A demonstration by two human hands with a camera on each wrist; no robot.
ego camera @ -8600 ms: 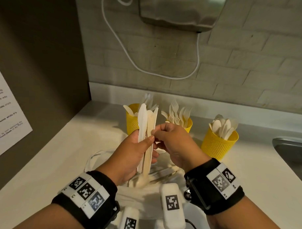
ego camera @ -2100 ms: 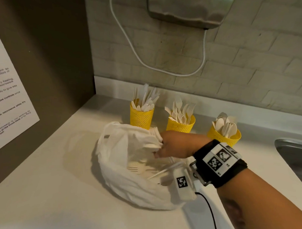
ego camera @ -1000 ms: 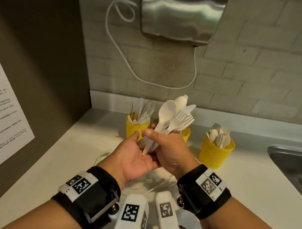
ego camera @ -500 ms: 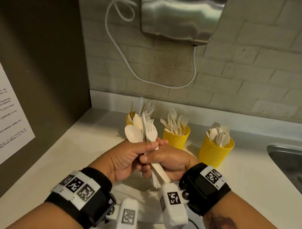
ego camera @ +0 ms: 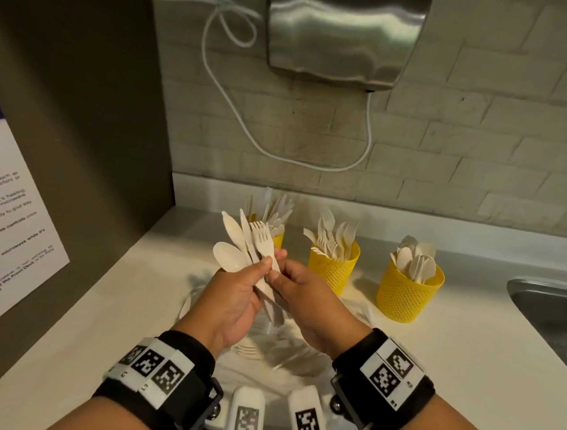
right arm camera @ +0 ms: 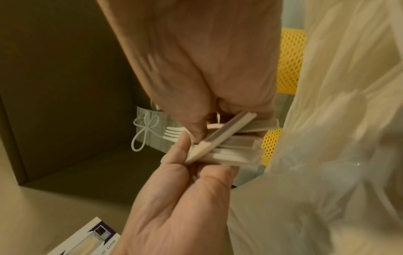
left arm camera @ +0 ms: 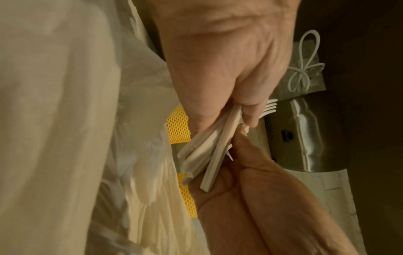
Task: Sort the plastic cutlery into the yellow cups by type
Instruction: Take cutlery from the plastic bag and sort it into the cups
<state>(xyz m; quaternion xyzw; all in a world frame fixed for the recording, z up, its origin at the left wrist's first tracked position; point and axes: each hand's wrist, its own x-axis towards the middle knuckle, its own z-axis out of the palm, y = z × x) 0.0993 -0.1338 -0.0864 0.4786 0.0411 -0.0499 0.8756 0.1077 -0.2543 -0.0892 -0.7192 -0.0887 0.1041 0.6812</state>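
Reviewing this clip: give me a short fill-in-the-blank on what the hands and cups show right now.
1. The left hand grips a mixed bunch of cutlery above the white ____.
2. The middle yellow cup holds only ____.
3. The right yellow cup holds only ____.
4. The right hand pinches the bunch's ____.

Missing: bag; forks; spoons; handles

A pale brick wall (ego camera: 471,150) carries a steel dryer (ego camera: 343,36) and looped cord (ego camera: 228,94); dark panel (ego camera: 80,111) left, sink (ego camera: 549,307) right, white tabletop (ego camera: 464,349).

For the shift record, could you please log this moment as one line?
left hand: grips mixed white plastic cutlery bundle | right hand: pinches a handle | three yellow mesh cups: part-filled | white plastic bag: below
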